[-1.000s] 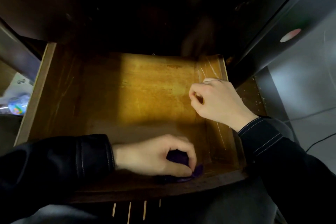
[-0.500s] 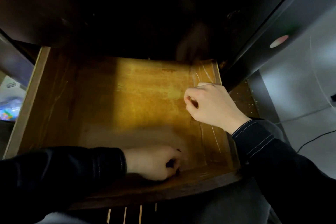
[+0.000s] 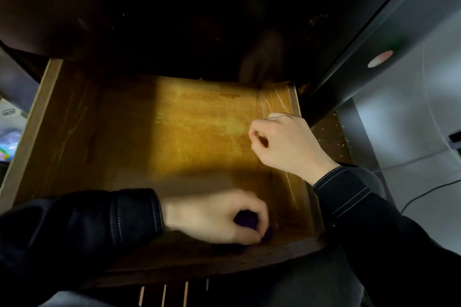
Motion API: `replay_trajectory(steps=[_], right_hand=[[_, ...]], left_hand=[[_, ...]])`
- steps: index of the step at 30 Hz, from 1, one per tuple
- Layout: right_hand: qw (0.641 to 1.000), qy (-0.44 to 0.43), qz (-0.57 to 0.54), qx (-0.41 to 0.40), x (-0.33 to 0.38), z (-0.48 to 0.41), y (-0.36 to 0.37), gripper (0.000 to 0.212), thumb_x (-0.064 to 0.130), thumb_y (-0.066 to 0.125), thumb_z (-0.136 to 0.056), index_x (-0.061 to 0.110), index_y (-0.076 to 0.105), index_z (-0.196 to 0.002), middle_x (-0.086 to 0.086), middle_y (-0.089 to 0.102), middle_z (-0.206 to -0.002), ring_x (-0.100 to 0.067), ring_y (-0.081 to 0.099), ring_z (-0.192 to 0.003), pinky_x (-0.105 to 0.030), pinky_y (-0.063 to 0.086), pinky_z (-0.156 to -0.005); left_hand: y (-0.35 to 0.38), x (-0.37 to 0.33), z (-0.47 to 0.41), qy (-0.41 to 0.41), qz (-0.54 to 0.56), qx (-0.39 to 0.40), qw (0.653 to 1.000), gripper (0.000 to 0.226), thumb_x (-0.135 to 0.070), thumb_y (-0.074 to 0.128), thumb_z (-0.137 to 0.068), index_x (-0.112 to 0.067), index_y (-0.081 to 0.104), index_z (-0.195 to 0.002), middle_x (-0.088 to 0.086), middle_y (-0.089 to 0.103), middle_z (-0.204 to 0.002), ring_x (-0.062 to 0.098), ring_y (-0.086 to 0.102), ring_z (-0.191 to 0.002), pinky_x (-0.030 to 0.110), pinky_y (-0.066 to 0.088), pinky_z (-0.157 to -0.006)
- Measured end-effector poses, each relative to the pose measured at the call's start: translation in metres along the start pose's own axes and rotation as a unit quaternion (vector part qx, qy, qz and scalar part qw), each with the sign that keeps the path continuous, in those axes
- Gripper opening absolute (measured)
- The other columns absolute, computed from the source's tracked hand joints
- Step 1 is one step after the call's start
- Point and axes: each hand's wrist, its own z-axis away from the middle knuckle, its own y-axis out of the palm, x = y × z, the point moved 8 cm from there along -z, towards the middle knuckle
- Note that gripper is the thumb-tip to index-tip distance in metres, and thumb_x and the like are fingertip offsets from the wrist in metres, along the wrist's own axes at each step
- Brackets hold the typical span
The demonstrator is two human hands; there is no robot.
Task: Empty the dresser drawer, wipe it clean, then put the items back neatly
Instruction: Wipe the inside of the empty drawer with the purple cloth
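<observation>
The wooden dresser drawer (image 3: pixel 30 132) is pulled out below me and holds nothing but my hands. My left hand (image 3: pixel 214 217) grips a bunched purple cloth (image 3: pixel 245 220) and presses it on the drawer floor at the near right corner, against the front wall. The hand is blurred. My right hand (image 3: pixel 287 143) rests on the drawer's right side wall with its fingers curled over the top edge. Most of the cloth is hidden under my fingers.
The dark dresser carcass (image 3: pixel 174 20) overhangs the back of the drawer. A grey floor (image 3: pixel 411 132) with a black cable (image 3: pixel 429 192) lies to the right. Colourful items (image 3: pixel 7 142) sit on the floor at the far left. My knees are under the drawer front.
My left hand slid the cloth left along the front wall, then back right toward the near right corner. My right hand stayed on the right side wall.
</observation>
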Motion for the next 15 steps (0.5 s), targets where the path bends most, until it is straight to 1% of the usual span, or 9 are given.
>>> replay_trajectory(steps=[2, 4, 6, 7, 8, 10, 11, 13, 15], right_hand=[[1.0, 0.001, -0.002, -0.002, 0.0, 0.0, -0.001, 0.013, 0.023, 0.059, -0.091, 0.021, 0.068, -0.082, 0.01, 0.056, -0.06, -0.013, 0.053, -0.068, -0.027, 0.047, -0.058], [1.0, 0.0, 0.0, 0.003, 0.0, 0.0, 0.0, 0.013, 0.023, 0.058, -0.091, 0.021, 0.068, -0.082, 0.01, 0.056, -0.06, -0.013, 0.054, -0.069, -0.027, 0.047, -0.059], [1.0, -0.001, 0.002, 0.006, 0.0, 0.0, 0.0, 0.014, 0.023, 0.058, -0.092, 0.021, 0.067, -0.082, 0.011, 0.056, -0.059, -0.012, 0.053, -0.069, -0.026, 0.047, -0.058], [1.0, -0.002, 0.002, 0.004, 0.001, 0.0, 0.0, 0.013, 0.023, 0.058, -0.091, 0.021, 0.067, -0.082, 0.011, 0.056, -0.059, -0.012, 0.053, -0.069, -0.026, 0.047, -0.058], [1.0, -0.004, 0.002, 0.001, 0.001, 0.001, 0.0, 0.013, 0.022, 0.059, -0.091, 0.021, 0.067, -0.081, 0.01, 0.056, -0.059, -0.012, 0.053, -0.068, -0.026, 0.046, -0.057], [1.0, -0.006, 0.003, -0.006, 0.001, 0.0, -0.001, 0.012, 0.021, 0.06, -0.09, 0.021, 0.067, -0.081, 0.01, 0.055, -0.058, -0.013, 0.052, -0.067, -0.026, 0.044, -0.055], [1.0, -0.005, 0.002, -0.007, 0.0, 0.0, -0.001, 0.011, 0.021, 0.06, -0.089, 0.02, 0.066, -0.08, 0.01, 0.055, -0.058, -0.013, 0.052, -0.067, -0.026, 0.043, -0.055], [1.0, -0.005, 0.001, -0.005, 0.0, 0.0, -0.001, 0.012, 0.022, 0.059, -0.09, 0.021, 0.067, -0.081, 0.01, 0.055, -0.059, -0.013, 0.052, -0.067, -0.025, 0.042, -0.055], [1.0, -0.004, 0.0, 0.001, 0.0, 0.0, 0.0, 0.012, 0.022, 0.058, -0.091, 0.021, 0.067, -0.082, 0.011, 0.055, -0.06, -0.012, 0.053, -0.068, -0.025, 0.042, -0.057]], left_hand=[[-0.003, -0.009, -0.001, 0.022, 0.053, -0.021, 0.998, 0.005, -0.021, 0.067, -0.093, -0.019, 0.067, -0.098, -0.014, 0.058, -0.099, 0.003, 0.058, -0.092, 0.013, 0.042, -0.084], [0.006, 0.004, -0.006, -0.039, -0.034, -0.023, 0.998, 0.004, -0.02, 0.064, -0.095, -0.018, 0.066, -0.098, -0.006, 0.061, -0.102, 0.011, 0.058, -0.095, 0.026, 0.046, -0.091], [0.013, 0.022, -0.009, -0.118, -0.138, 0.009, 0.983, 0.005, -0.018, 0.059, -0.096, -0.016, 0.064, -0.097, 0.001, 0.063, -0.106, 0.02, 0.058, -0.097, 0.041, 0.05, -0.092], [0.013, 0.021, -0.01, -0.108, -0.142, 0.01, 0.984, 0.005, -0.017, 0.059, -0.096, -0.016, 0.064, -0.097, 0.001, 0.063, -0.106, 0.019, 0.058, -0.097, 0.041, 0.05, -0.091], [0.01, 0.011, -0.012, -0.064, -0.106, -0.002, 0.992, 0.005, -0.015, 0.061, -0.095, -0.014, 0.065, -0.097, -0.001, 0.063, -0.104, 0.015, 0.058, -0.096, 0.036, 0.05, -0.09], [0.0, -0.016, -0.009, 0.035, 0.029, -0.03, 0.999, 0.004, -0.013, 0.067, -0.093, -0.012, 0.068, -0.097, -0.003, 0.062, -0.1, 0.005, 0.058, -0.092, 0.019, 0.044, -0.086], [-0.003, -0.022, -0.009, 0.057, 0.083, -0.037, 0.994, 0.005, -0.014, 0.068, -0.093, -0.012, 0.069, -0.097, -0.003, 0.062, -0.1, 0.004, 0.059, -0.092, 0.016, 0.042, -0.086], [0.0, -0.018, -0.012, 0.041, 0.07, -0.052, 0.995, 0.007, -0.017, 0.067, -0.094, -0.014, 0.069, -0.1, -0.004, 0.062, -0.102, 0.005, 0.059, -0.094, 0.017, 0.043, -0.088], [0.009, 0.003, -0.017, -0.038, -0.032, -0.025, 0.998, 0.009, -0.018, 0.062, -0.097, -0.014, 0.066, -0.104, 0.001, 0.062, -0.108, 0.014, 0.059, -0.1, 0.031, 0.047, -0.095]])
